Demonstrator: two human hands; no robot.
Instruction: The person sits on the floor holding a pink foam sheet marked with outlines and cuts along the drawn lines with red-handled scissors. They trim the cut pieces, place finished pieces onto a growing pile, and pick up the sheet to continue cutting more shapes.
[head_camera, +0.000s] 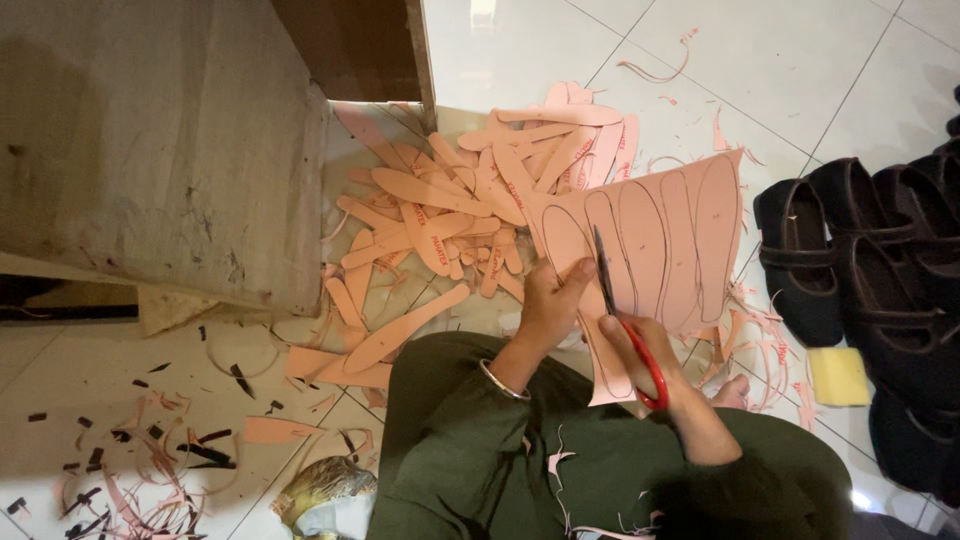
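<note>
My left hand (550, 305) pinches the near edge of a pink sheet (690, 225) marked with dark insole outlines. My right hand (640, 345) grips red-handled scissors (625, 330), whose blades point up into the sheet along one outline. A silver bangle (503, 382) sits on my left wrist. My lap in dark green cloth (480, 450) lies below both hands, with a few pink slivers on it.
A heap of cut pink insole shapes (470, 200) lies on the tile floor ahead. Wooden furniture (160, 140) stands at the left. Black shoes (860, 250) and a yellow sponge (838, 376) are at the right. Pink and black scraps (150, 450) litter the lower left.
</note>
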